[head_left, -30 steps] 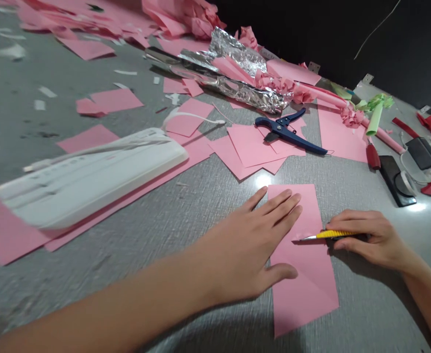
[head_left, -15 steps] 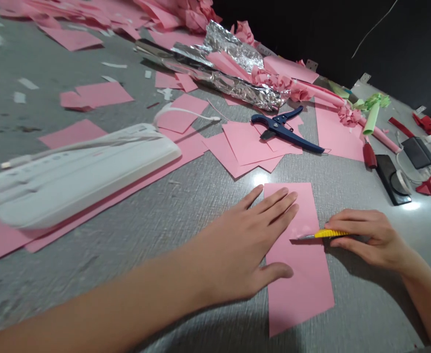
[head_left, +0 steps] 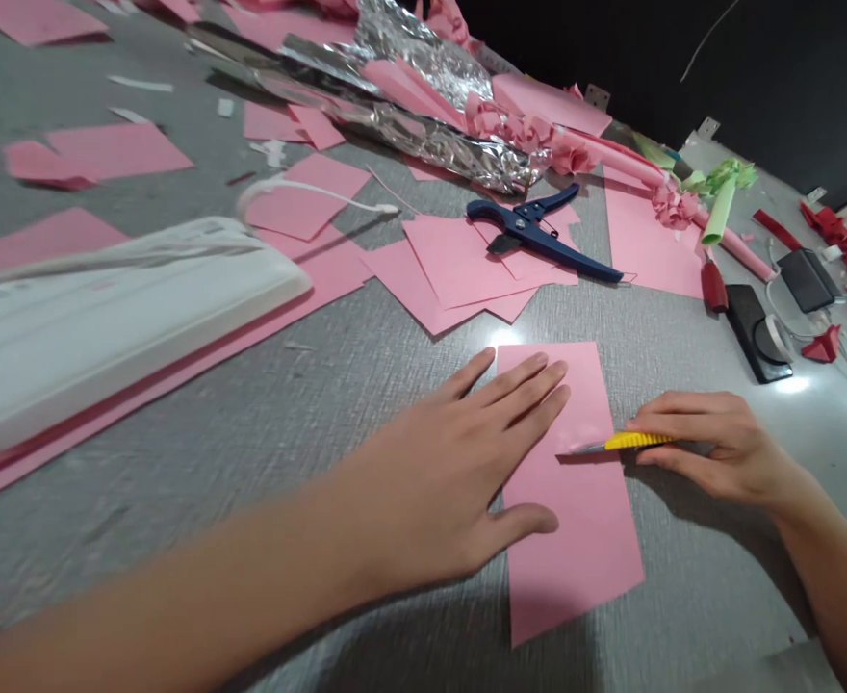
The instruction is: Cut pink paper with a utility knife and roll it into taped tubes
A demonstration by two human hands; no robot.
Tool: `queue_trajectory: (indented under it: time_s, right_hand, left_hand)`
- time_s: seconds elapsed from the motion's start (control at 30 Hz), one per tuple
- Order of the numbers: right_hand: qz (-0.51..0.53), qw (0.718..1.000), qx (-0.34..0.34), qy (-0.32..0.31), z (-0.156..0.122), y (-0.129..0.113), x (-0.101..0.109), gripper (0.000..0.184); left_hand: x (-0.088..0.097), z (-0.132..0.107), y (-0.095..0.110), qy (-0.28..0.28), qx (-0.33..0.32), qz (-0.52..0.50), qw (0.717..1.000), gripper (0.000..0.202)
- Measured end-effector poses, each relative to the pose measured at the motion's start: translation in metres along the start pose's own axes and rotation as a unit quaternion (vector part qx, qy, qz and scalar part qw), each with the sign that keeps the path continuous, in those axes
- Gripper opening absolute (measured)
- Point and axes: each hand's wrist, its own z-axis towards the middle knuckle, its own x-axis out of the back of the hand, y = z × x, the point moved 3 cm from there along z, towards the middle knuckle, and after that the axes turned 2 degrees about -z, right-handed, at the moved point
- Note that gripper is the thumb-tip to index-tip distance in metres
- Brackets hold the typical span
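Note:
A long rectangle of pink paper point(head_left: 575, 558) lies flat on the grey tabletop in front of me. Spread across its left side is my left hand point(head_left: 481, 462), fingers stretched and resting on the sheet. My right hand point(head_left: 712, 448), to the right of the sheet, is closed around a yellow utility knife point(head_left: 636, 440). The knife's blade reaches left over the middle of the paper, its tip near my left fingers. Whether the blade has gone through the paper, I cannot tell.
Dark blue pipe cutters point(head_left: 539, 239) rest on loose pink sheets point(head_left: 459, 265) beyond the paper. A white machine point(head_left: 120, 318) stands at left. Crumpled foil point(head_left: 430, 144) and pink scraps lie farther back. A black device point(head_left: 748, 332) and cables are at right.
The view has shifted slightly, so everything appears farther left and a little higher. Both hands keep the same positions on and beside the paper.

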Motion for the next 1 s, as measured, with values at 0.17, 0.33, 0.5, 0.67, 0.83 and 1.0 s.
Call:
queue_trajectory:
  time_s: [0.17, 0.33, 0.5, 0.67, 0.83, 1.0]
  right_hand:
    - [0.005, 1.000, -0.007, 0.006, 0.001, 0.000, 0.002, 0.021]
    - [0.003, 1.000, -0.012, -0.001, 0.000, 0.001, 0.004, 0.020]
    - [0.005, 1.000, -0.025, -0.004, -0.001, 0.002, 0.006, 0.020]
    - [0.011, 0.999, -0.043, -0.016, -0.002, 0.002, 0.008, 0.021]
    - [0.015, 0.999, -0.049, -0.013, -0.003, 0.004, 0.009, 0.021]
    - [0.013, 0.999, -0.044, -0.008, -0.005, 0.007, 0.011, 0.021]
  left_hand:
    - [-0.006, -0.003, -0.002, 0.021, -0.007, 0.006, 1.000, 0.098]
    - [-0.005, -0.003, -0.003, 0.009, 0.000, -0.007, 1.000, 0.098]
    - [0.000, -0.001, -0.003, -0.003, 0.001, -0.006, 1.000, 0.097]
    - [-0.001, -0.002, -0.004, 0.010, -0.003, -0.018, 1.000, 0.096]
    - [-0.003, -0.004, -0.004, 0.013, -0.007, -0.013, 1.000, 0.096]
    - [-0.009, -0.006, -0.005, 0.037, -0.005, -0.016, 0.999, 0.097]
